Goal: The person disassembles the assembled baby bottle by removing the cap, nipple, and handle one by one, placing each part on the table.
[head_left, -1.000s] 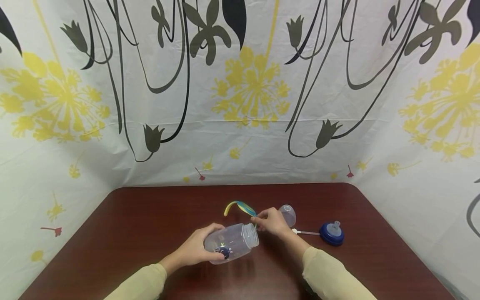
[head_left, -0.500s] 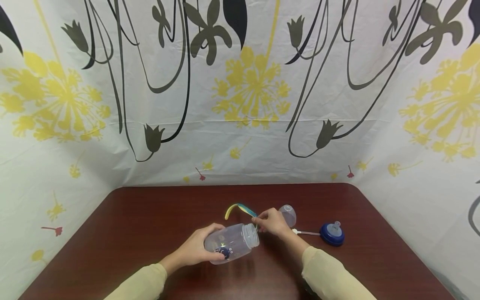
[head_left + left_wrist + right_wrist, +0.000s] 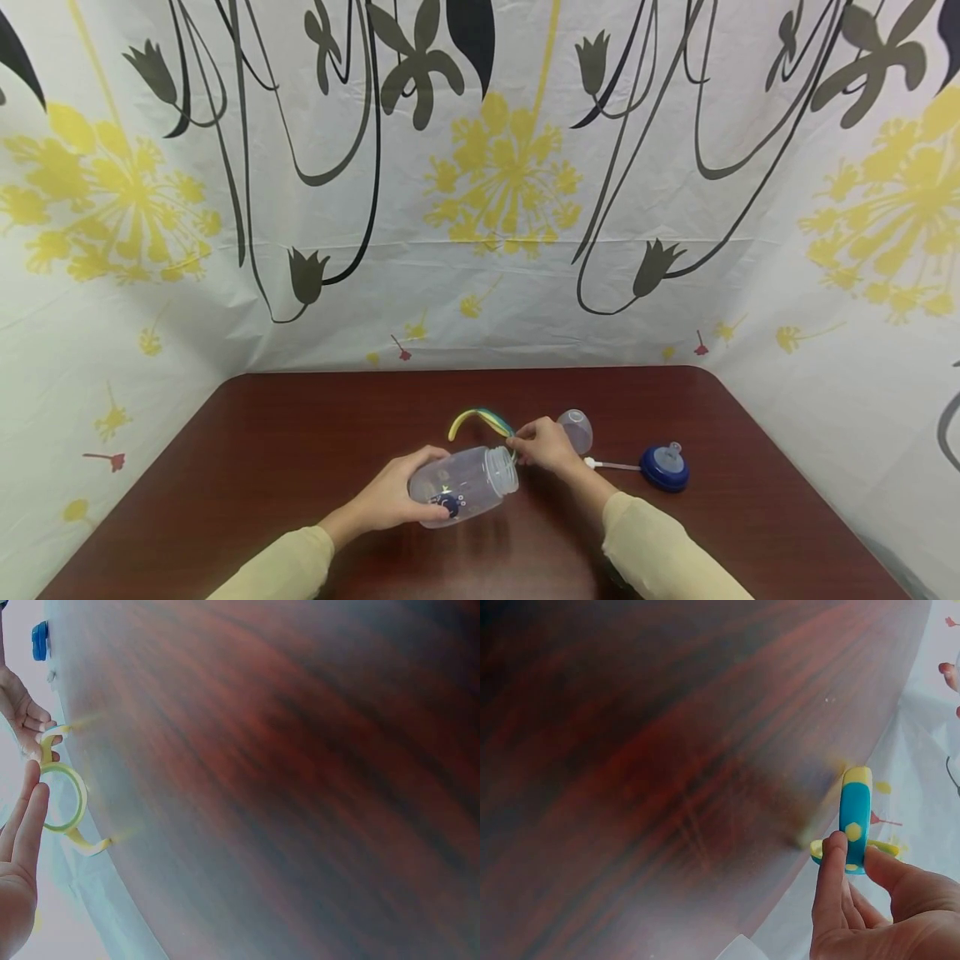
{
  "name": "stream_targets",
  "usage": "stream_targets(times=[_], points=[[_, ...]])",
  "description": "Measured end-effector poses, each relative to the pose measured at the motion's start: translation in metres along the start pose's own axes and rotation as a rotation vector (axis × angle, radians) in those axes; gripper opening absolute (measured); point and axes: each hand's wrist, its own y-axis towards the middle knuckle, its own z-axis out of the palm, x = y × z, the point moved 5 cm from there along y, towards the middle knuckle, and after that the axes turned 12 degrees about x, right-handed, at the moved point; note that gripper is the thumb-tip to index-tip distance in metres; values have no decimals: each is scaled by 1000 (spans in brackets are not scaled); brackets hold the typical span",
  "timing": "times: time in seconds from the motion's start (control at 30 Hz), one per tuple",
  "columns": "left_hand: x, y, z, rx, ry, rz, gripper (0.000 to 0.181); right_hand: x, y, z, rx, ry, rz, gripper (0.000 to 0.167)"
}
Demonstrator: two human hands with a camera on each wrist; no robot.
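My left hand (image 3: 390, 496) grips a clear baby bottle (image 3: 465, 483) lying tilted in the air, its threaded open neck towards the right. My right hand (image 3: 549, 443) pinches a yellow and blue bottle handle (image 3: 492, 422) just beyond that neck. In the left wrist view this handle (image 3: 80, 795) appears as a ring with a curved grip on either side; whether the ring touches the neck is not clear. Thumb and fingers (image 3: 832, 862) hold the blue, yellow-spotted grip (image 3: 855, 806) in the right wrist view. The bottle is hardly visible in the wrist views.
A clear dome cap (image 3: 577, 431) stands behind my right hand. To its right lies a blue collar with a nipple (image 3: 665, 467), and a thin straw (image 3: 618, 466) with a white end runs left from it. The brown table (image 3: 300, 417) meets a patterned curtain (image 3: 480, 317) at the back.
The bottle handle has rolled slightly in my right fingers, showing more yellow now, and its far curved end sits a little lower. Both hands and the bottle stay nearly where they were.
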Motion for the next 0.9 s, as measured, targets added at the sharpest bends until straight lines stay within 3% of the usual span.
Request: stream_targets(times=[0.53,0.9], points=[[-2,1,0,14,-24,6,55,2,-1,-8,9,-65,-22,21],[-44,-2,-13,1,-65,34,54,17,-12,-35,-61,-113,22,27]])
